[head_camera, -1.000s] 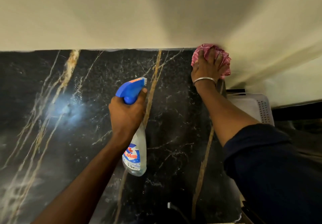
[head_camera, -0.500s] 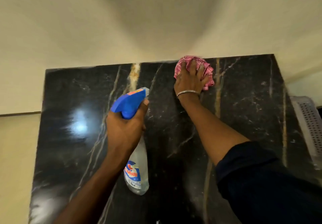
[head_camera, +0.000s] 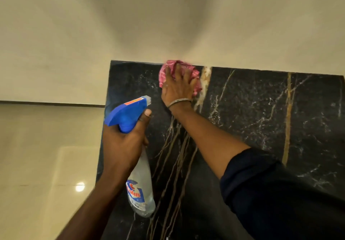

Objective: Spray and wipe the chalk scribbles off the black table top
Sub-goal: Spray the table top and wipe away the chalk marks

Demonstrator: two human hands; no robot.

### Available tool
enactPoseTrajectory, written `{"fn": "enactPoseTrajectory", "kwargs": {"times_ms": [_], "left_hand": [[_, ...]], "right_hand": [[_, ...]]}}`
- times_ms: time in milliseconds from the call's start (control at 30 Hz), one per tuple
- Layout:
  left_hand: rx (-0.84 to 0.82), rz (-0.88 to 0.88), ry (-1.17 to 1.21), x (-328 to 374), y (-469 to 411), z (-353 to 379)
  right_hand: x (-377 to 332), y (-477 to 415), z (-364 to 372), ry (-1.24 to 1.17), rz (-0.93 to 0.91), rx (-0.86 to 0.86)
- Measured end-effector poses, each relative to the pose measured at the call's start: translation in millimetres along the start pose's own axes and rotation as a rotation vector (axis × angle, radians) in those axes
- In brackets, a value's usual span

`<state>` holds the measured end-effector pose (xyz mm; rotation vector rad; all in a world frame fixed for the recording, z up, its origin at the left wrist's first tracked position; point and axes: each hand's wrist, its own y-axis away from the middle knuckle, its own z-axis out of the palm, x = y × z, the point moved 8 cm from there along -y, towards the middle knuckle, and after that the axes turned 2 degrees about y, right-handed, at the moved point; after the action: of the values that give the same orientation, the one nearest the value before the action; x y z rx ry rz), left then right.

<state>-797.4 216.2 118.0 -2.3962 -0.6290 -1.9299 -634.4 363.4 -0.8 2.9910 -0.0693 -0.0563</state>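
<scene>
Wiping step. Right hand presses cloth, fingers spread, on table top at far left corner. Left hand grips spray bottle, near left. Next, likely: sweep cloth nearward.

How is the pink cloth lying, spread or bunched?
Bunched: crumpled folds of the pink cloth stick out around the right hand pressing it.
</scene>
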Motion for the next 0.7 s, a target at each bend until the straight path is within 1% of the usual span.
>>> {"fn": "enactPoseTrajectory", "kwargs": {"times_ms": [67, 233, 333, 400, 467, 533, 633, 700], "left_hand": [[0.025, 0.007, 0.005, -3.0, -4.3, -14.2], [0.095, 0.006, -0.001, -11.4, -8.8, -40.1], [0.114, -0.012, -0.014, -15.6, -8.2, -47.0], [0.130, -0.021, -0.004, -15.7, -7.1, -47.7], [0.128, -0.016, -0.010, -14.4, -6.0, -43.3], [0.113, -0.002, -0.011, -9.7, -3.8, -34.8], [0.093, 0.002, -0.017, -2.9, 0.3, -19.0], [0.060, 0.005, -0.012, 2.4, 5.3, -0.3]], "right_hand": [[-50.1, -5.8, 4.6, 0.021, -0.098, -0.019], [-157.8, -16.7, 10.6, 0.092, -0.246, -0.044], [-180.4, -19.6, 9.3, 0.073, -0.222, -0.033], [-177.1, -20.7, 10.0, 0.097, -0.257, -0.009], [-165.5, -24.7, 11.3, 0.131, -0.353, 0.032], [-144.4, -27.4, 10.0, 0.143, -0.413, 0.032], [-93.5, -25.3, 7.6, 0.118, -0.391, 0.031], [-46.8, -20.6, 6.2, 0.088, -0.357, 0.038]]}}
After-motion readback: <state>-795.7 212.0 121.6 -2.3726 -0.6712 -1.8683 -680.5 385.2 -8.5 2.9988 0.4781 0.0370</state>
